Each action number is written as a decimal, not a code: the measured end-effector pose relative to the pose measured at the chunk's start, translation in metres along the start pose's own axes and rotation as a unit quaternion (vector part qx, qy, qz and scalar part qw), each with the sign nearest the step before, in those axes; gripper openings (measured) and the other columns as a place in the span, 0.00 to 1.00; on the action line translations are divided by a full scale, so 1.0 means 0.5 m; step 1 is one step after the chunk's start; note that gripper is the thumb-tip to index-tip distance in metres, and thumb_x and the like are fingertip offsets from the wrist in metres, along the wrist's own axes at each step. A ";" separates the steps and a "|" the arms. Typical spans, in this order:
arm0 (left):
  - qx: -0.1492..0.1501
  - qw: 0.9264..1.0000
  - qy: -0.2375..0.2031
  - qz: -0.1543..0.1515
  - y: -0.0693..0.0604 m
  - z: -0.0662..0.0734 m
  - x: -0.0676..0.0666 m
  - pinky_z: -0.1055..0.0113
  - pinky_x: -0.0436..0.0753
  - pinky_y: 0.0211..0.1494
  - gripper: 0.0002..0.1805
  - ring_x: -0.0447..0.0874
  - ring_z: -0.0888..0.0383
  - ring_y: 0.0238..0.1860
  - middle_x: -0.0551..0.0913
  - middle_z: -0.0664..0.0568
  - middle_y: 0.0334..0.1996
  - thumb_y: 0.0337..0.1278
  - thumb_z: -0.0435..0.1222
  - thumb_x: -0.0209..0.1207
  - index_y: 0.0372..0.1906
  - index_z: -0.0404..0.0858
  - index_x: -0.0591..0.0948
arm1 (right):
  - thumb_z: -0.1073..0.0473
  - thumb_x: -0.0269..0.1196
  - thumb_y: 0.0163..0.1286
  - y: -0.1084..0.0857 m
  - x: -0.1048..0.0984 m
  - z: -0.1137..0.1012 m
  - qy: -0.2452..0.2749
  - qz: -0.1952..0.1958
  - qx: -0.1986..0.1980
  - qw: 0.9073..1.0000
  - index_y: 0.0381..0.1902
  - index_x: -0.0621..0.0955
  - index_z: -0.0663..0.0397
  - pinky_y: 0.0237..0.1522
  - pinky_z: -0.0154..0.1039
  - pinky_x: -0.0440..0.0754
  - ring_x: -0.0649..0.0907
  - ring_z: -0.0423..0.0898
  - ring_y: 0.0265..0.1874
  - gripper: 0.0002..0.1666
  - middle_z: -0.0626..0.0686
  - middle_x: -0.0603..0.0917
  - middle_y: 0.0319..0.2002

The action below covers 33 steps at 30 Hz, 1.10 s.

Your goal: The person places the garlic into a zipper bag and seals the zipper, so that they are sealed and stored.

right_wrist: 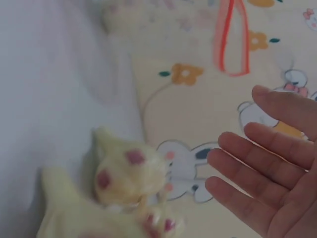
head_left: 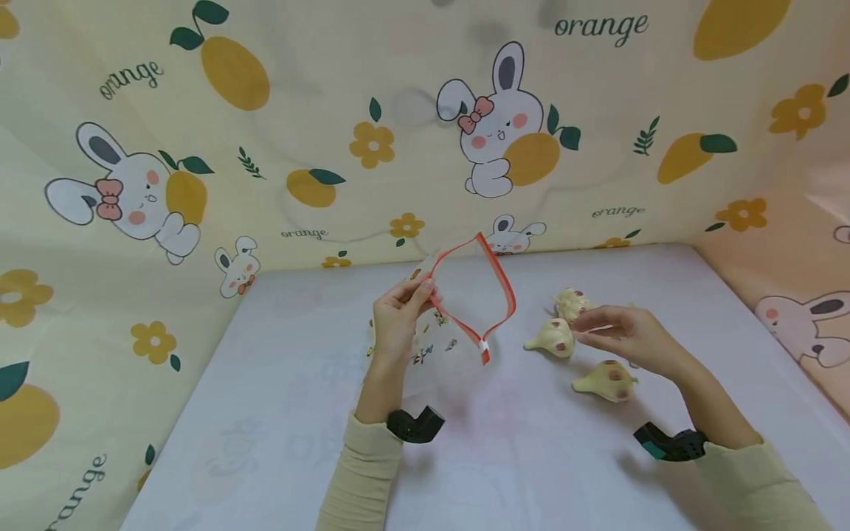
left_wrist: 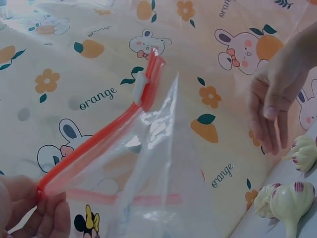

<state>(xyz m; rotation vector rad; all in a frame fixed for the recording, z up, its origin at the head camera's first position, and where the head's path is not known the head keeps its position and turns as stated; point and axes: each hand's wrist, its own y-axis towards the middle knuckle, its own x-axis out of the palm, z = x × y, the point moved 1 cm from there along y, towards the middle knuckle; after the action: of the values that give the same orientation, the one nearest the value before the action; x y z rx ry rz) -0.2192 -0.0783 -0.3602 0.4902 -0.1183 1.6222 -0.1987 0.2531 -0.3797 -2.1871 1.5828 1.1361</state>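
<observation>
My left hand [head_left: 397, 321] pinches the red zip edge of a clear printed bag [head_left: 432, 354], whose mouth gapes. A white slider [left_wrist: 141, 88] sits on the red zip [left_wrist: 94, 144] in the left wrist view. My right hand [head_left: 631, 339] is held over several garlic bulbs with its fingers extended, holding nothing; the right wrist view shows the bare palm and fingers [right_wrist: 247, 171]. One bulb [head_left: 554, 338] lies just left of its fingertips, another [head_left: 572, 302] behind, and a third [head_left: 606, 381] nearer the front.
A white table [head_left: 279, 413] lies beneath both hands. Behind it and at its sides hangs a cream sheet [head_left: 312, 96] printed with rabbits, oranges and flowers. Each wrist wears a black camera mount.
</observation>
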 end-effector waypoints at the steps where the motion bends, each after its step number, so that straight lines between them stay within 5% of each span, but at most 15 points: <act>1: 0.000 1.000 -0.001 0.000 0.000 -0.001 0.000 0.74 0.87 0.37 0.14 0.84 0.66 0.24 0.85 0.60 0.21 0.60 0.26 0.59 0.47 0.19 0.80 | 0.60 0.66 0.64 -0.004 0.000 0.005 -0.003 -0.002 0.000 1.000 0.45 0.83 0.59 0.38 0.21 0.83 0.83 0.27 0.40 0.13 0.42 0.87 0.40; 6: -0.002 1.000 0.003 -0.003 0.000 -0.002 0.000 0.75 0.87 0.37 0.15 0.84 0.67 0.24 0.85 0.61 0.21 0.60 0.26 0.58 0.48 0.18 0.79 | 0.59 0.67 0.63 -0.020 -0.001 0.025 -0.007 -0.011 0.002 1.000 0.45 0.83 0.59 0.37 0.21 0.83 0.85 0.30 0.39 0.14 0.21 0.79 0.40; 14: -0.007 1.000 0.010 -0.005 -0.001 -0.003 0.000 0.76 0.87 0.38 0.17 0.84 0.68 0.25 0.85 0.61 0.22 0.61 0.27 0.58 0.50 0.17 0.77 | 0.64 0.68 0.59 -0.040 0.001 0.049 -0.036 0.005 -0.023 0.999 0.44 0.83 0.57 0.39 0.21 0.83 0.78 0.18 0.40 0.13 0.22 0.79 0.41; 22: -0.012 1.000 0.016 -0.004 -0.001 -0.004 0.000 0.76 0.87 0.39 0.17 0.84 0.68 0.26 0.85 0.61 0.22 0.61 0.28 0.59 0.50 0.18 0.78 | 0.66 0.72 0.53 -0.060 -0.002 0.081 -0.054 0.000 -0.055 0.997 0.46 0.83 0.55 0.41 0.21 0.82 0.76 0.16 0.44 0.20 0.19 0.76 0.44; 33: -0.006 1.000 0.011 -0.006 0.001 -0.003 -0.004 0.77 0.86 0.38 0.19 0.83 0.69 0.25 0.85 0.63 0.22 0.62 0.27 0.58 0.52 0.14 0.74 | 0.64 0.74 0.50 -0.077 -0.004 0.108 -0.026 -0.041 -0.027 0.998 0.52 0.80 0.58 0.42 0.24 0.82 0.73 0.15 0.48 0.29 0.18 0.73 0.50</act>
<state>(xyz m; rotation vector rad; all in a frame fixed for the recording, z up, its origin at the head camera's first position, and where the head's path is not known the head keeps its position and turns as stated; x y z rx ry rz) -0.2200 -0.0799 -0.3621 0.4632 -0.1090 1.6142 -0.1895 0.3006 -0.4250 -2.2166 1.4441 1.2146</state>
